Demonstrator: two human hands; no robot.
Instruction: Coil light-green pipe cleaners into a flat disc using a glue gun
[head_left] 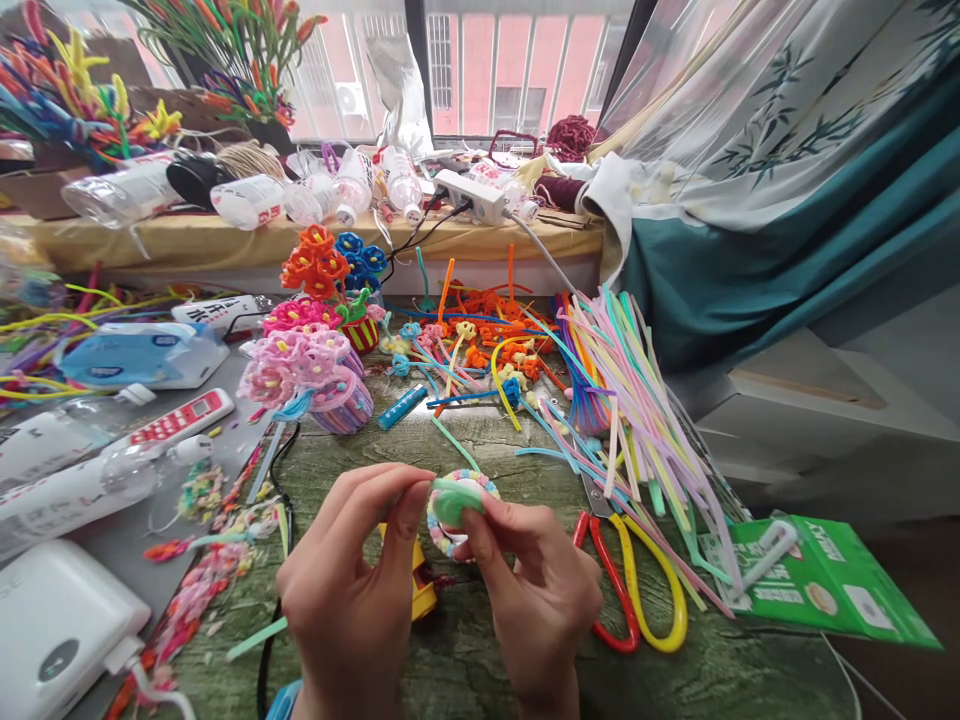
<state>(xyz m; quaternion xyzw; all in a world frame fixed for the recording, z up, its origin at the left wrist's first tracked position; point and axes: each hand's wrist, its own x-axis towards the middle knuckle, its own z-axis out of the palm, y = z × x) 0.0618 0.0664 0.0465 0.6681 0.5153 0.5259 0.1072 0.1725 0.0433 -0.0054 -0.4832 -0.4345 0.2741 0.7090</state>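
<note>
Just below the frame's centre, a pale green strip (455,504) is pinched between both hands: the left hand (358,585) nips its left end by thumb and fingertip, and the right hand (534,570) grips the other side, thumb pressed on top. A pastel ring (439,538) shows right behind it. Red-and-yellow scissors (627,552) lie on the worktop (720,680) at lower right; a pink-flowered pot (346,402) stands left of centre.
</note>
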